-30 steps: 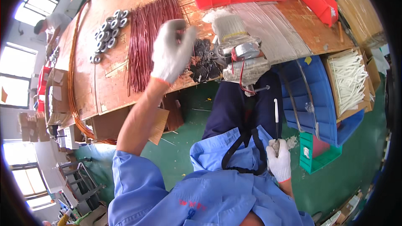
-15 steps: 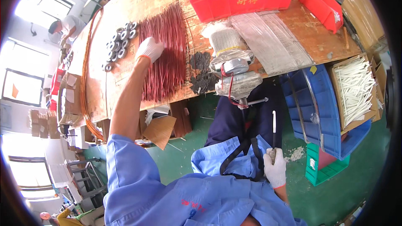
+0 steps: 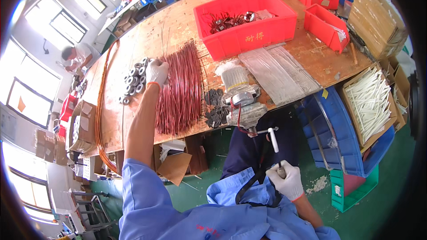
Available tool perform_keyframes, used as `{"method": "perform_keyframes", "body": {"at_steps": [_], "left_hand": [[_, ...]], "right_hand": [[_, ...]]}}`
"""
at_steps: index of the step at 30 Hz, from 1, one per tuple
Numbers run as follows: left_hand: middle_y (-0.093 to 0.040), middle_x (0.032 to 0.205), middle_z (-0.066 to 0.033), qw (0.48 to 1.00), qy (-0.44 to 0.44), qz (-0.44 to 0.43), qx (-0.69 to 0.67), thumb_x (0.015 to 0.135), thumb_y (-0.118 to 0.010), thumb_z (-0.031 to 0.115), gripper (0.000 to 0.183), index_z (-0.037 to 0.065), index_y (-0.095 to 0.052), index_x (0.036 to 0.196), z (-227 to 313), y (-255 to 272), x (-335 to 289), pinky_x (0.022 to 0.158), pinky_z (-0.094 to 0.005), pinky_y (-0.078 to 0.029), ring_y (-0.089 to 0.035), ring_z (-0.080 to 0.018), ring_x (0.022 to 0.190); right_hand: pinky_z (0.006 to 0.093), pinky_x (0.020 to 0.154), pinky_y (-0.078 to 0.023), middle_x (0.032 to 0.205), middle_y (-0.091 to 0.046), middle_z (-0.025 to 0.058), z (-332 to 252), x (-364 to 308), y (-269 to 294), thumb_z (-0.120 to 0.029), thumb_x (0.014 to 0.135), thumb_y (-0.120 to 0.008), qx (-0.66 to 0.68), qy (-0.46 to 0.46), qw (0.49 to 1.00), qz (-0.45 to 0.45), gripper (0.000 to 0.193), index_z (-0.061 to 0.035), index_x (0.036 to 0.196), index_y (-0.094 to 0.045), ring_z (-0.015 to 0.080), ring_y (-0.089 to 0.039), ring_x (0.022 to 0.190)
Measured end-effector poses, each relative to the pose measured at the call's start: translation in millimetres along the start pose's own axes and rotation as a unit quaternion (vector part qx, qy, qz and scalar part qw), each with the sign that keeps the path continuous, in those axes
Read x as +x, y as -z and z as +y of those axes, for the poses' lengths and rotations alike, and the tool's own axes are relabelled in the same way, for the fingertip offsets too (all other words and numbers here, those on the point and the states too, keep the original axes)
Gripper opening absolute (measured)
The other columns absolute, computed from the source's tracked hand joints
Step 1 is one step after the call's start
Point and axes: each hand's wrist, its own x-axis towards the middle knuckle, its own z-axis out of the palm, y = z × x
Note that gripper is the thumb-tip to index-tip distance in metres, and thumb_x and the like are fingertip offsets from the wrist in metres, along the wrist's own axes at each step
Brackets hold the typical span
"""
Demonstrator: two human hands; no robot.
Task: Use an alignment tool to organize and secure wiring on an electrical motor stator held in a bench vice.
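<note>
My left hand (image 3: 157,72), in a white glove, is closed at the far left edge of a bundle of long red-brown copper wires (image 3: 180,91) on the table. A couple of thin wires rise from beside its fingers. Grey ring cores (image 3: 133,80) lie clustered just left of it. My right hand (image 3: 287,180), also gloved, is wrapped around the grip of a hook tool (image 3: 273,141) with a dark shaft and white sleeved end, held above my lap. Ahead of it, a plastic-wrapped vise (image 3: 249,112) at the table edge holds a ring core (image 3: 243,99) with red wire on it.
Red bins (image 3: 247,35), one with wound coils, stand at the back of the wooden table (image 3: 129,124). Flat plastic-wrapped sheets (image 3: 280,75) lie right of the vise. A box of white tubes (image 3: 369,104) sits on a blue crate (image 3: 331,129) at right. Another person (image 3: 80,58) works far left.
My left hand has moved to the left edge of the wires, nearer the ring cores. My right hand has raised the tool toward the vise and tilted it left. The view has shifted.
</note>
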Motion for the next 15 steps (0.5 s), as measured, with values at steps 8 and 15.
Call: {"method": "perform_keyframes", "body": {"at_steps": [8, 15], "left_hand": [[-0.070, 0.078, -0.0103, 0.992, -0.018, 0.044, -0.118, 0.104, -0.061, 0.019, 0.028, -0.006, -0.065, 0.116, 30, 33, -24, 0.039, -0.0305, -0.047, -0.057, -0.0132, 0.049], [-0.069, 0.089, -0.0082, 0.941, -0.113, -0.103, -0.303, 0.112, -0.055, 0.022, 0.029, -0.004, -0.059, 0.126, 127, 38, -189, 0.044, -0.0273, -0.049, -0.059, -0.0133, 0.051]], "right_hand": [[0.0204, 0.050, -0.037, 0.066, -0.063, -0.0035, -32, 6, -18, 0.000, 0.095, -0.076, 0.175, -0.017, 0.984, 0.004, 0.005, 0.0026, 0.091, -0.074, -0.0010, -0.052, 0.057], [0.0234, 0.052, -0.045, 0.071, -0.068, 0.0051, -55, 44, 9, 0.000, 0.103, -0.061, 0.100, 0.089, 0.991, -0.016, 0.015, 0.0038, 0.108, -0.074, 0.0070, -0.060, 0.055]]}}
